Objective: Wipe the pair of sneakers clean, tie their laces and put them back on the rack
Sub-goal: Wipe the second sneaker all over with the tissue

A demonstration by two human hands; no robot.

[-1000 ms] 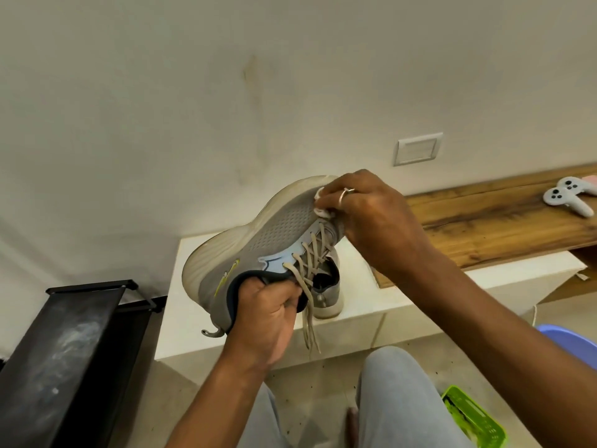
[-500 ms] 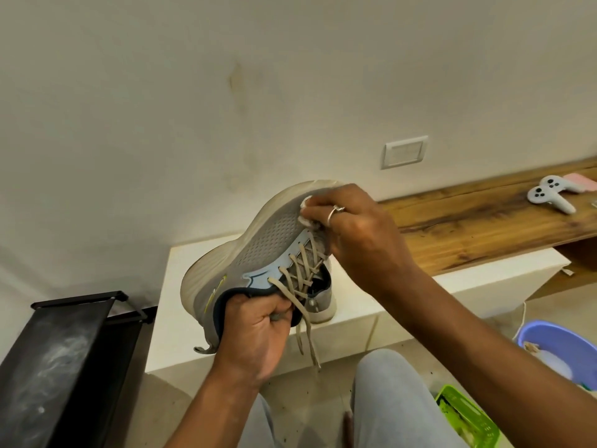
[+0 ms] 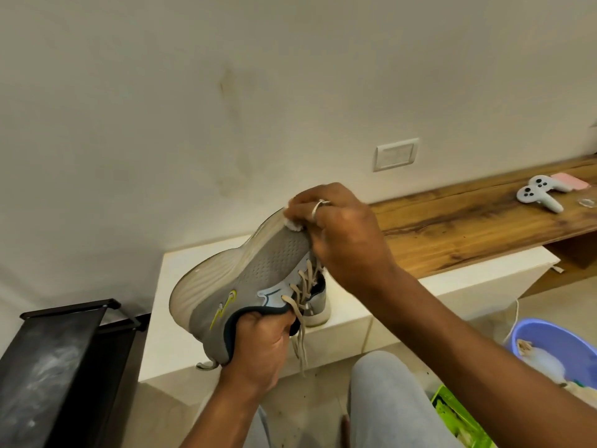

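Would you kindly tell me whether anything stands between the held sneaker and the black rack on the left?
Nothing visible does. The left hand grips the sneaker by its collar near the white ledge, and the black rack stands left of that ledge with only open air between.

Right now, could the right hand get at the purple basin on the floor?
Probably yes. The purple basin sits open beside the right forearm, with nothing over it; but the right hand is busy pressing a white cloth on the held sneaker.
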